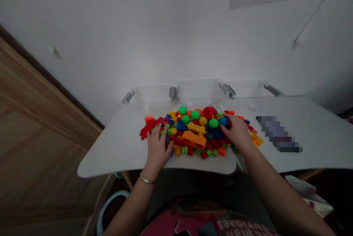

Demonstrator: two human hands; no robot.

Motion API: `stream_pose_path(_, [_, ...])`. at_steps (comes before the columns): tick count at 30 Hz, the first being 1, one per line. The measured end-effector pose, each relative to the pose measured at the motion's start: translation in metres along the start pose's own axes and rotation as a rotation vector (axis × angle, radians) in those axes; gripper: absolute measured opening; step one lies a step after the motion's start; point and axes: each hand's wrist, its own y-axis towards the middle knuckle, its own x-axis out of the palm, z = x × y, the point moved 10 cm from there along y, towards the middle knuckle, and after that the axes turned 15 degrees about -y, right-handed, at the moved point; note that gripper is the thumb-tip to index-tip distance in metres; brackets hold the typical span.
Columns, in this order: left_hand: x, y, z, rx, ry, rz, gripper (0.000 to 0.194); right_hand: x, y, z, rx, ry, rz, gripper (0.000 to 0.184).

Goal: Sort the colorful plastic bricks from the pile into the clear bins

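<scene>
Left hand (157, 151) open, fingers spread against the pile of toy bricks (176, 141); right hand (237, 131) curved over a blue ball (223, 121), grip indeterminate; pile lies on the surface (116, 151), outside the clear latched bin (198, 90).

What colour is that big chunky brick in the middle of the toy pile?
Orange; the brick shows best in the head camera view.

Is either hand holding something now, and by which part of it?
The right hand touches a blue plastic ball, but a grip cannot be told; the left hand seems empty.
</scene>
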Motion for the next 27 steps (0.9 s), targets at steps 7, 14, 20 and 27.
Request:
stream_pose_path(7, [0.002, -0.001, 0.000, 0.006, -0.028, 0.026, 0.063, -0.056, 0.017, 0.019, 0.111, 0.210, 0.286, 0.044])
stream_pose_path(14, [-0.002, -0.002, 0.006, 0.035, -0.049, 0.018, 0.067, -0.088, 0.086, 0.082, 0.321, 0.356, 0.513, 0.050])
stream_pose_path(20, [0.004, -0.002, 0.006, 0.042, -0.039, -0.004, 0.074, -0.021, 0.120, 0.109, 0.453, 0.104, 0.074, 0.047])
stream_pose_path(27, [0.007, -0.002, 0.004, 0.024, -0.050, -0.030, 0.070, 0.003, 0.122, 0.104, 0.426, -0.198, -0.150, 0.047])
